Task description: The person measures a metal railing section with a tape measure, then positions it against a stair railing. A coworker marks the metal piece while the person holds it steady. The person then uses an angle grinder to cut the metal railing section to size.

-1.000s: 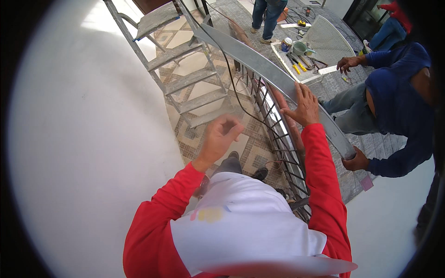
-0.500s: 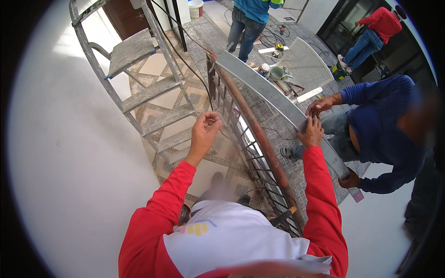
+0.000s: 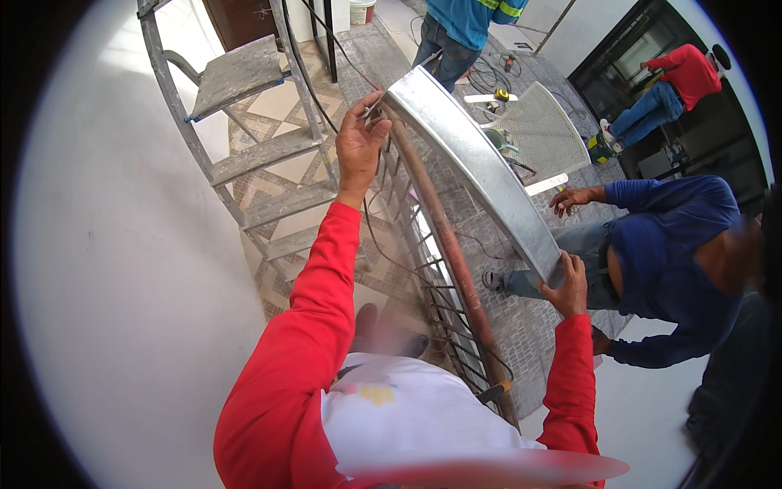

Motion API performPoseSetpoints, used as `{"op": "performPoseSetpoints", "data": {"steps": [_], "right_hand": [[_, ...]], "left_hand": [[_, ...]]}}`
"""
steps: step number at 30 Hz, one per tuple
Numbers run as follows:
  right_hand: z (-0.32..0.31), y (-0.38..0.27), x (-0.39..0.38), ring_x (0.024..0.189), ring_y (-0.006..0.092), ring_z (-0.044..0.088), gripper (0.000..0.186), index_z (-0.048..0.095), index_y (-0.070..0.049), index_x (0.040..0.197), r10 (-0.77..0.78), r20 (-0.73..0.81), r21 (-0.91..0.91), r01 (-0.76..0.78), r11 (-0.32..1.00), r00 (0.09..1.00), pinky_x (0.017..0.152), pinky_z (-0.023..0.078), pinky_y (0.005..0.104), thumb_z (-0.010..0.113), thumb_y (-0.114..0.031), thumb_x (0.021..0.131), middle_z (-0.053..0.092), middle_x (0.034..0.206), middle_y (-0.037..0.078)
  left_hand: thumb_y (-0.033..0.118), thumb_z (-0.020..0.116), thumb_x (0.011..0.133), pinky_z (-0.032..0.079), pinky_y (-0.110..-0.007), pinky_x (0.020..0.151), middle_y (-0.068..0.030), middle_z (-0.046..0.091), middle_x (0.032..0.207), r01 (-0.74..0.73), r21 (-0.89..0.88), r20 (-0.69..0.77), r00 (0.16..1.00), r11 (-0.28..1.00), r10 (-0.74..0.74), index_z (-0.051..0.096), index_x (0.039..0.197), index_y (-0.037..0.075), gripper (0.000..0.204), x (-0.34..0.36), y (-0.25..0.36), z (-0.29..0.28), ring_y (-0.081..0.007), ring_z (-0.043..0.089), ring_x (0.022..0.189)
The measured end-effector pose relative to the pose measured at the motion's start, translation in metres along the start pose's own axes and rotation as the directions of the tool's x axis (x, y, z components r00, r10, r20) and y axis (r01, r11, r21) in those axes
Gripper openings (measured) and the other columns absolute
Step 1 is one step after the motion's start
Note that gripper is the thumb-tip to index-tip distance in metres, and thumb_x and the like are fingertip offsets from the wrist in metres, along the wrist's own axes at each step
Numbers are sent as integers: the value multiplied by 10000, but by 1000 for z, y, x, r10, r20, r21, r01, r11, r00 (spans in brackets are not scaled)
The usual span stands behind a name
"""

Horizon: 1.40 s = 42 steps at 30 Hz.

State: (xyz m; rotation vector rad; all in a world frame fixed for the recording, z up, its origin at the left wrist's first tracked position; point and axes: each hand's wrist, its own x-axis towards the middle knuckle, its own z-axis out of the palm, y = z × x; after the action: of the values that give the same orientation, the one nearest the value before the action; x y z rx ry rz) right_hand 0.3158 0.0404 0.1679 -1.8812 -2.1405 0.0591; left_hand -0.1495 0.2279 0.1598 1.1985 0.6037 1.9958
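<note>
A long galvanized metal channel [image 3: 476, 171] slants across the middle, over a railing with a brown handrail [image 3: 444, 224]. My left hand [image 3: 359, 151] is closed around its far left end, fingers curled at the edge. My right hand [image 3: 570, 287] grips the nearer right end, thumb on one side and fingers over the other. Beside that end, a co-worker in dark blue holds one hand [image 3: 577, 198] apart from the channel. The co-worker's other hand [image 3: 601, 341] is lower down, partly hidden behind my right sleeve.
A paint-spotted stepladder [image 3: 261, 155] stands at left by a white wall [image 3: 122, 285]. Beyond the railing lie a perforated panel [image 3: 542, 130], a tape measure [image 3: 501, 95] and cables [image 3: 489, 77]. Two more people, one in teal [image 3: 464, 33], one in red [image 3: 688, 77], are farther back.
My left hand has moved up and forward and taken hold of the channel's far end. The channel has tilted, and the co-worker's upper hand has come off it.
</note>
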Motion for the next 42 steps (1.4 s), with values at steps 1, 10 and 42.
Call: {"op": "performPoseSetpoints", "data": {"steps": [1, 10, 42], "right_hand": [[0, 0, -3, 1120, 353, 572, 829, 554, -28, 1354, -17, -1, 10, 17, 1000, 1000, 965, 501, 439, 886, -169, 608, 564, 1187, 155], [-6, 0, -6, 1102, 348, 571, 831, 556, -35, 1340, -100, 37, 109, 96, 989, 994, 953, 493, 438, 888, -155, 588, 562, 1149, 147], [11, 5, -56, 1150, 363, 564, 879, 536, 15, 1373, -149, 168, 221, 110, 969, 974, 989, 488, 439, 886, -169, 588, 553, 1193, 180]], "left_hand": [[102, 757, 939, 520, -284, 1007, -98, 640, 1332, -9, 6, -26, 1000, 1000, 9, 589, 1340, 13, 444, -1, 8, 2, -165, 616, 1195], [94, 700, 984, 533, -273, 976, -98, 705, 1211, -210, 263, -7, 975, 942, 220, 685, 1166, 16, 198, -3, 64, -5, -143, 662, 1127], [546, 802, 829, 449, -462, 1145, -165, 589, 1431, 266, 104, 449, 847, 958, -284, 501, 1472, 51, 866, 28, 122, -64, -299, 545, 1367]]}}
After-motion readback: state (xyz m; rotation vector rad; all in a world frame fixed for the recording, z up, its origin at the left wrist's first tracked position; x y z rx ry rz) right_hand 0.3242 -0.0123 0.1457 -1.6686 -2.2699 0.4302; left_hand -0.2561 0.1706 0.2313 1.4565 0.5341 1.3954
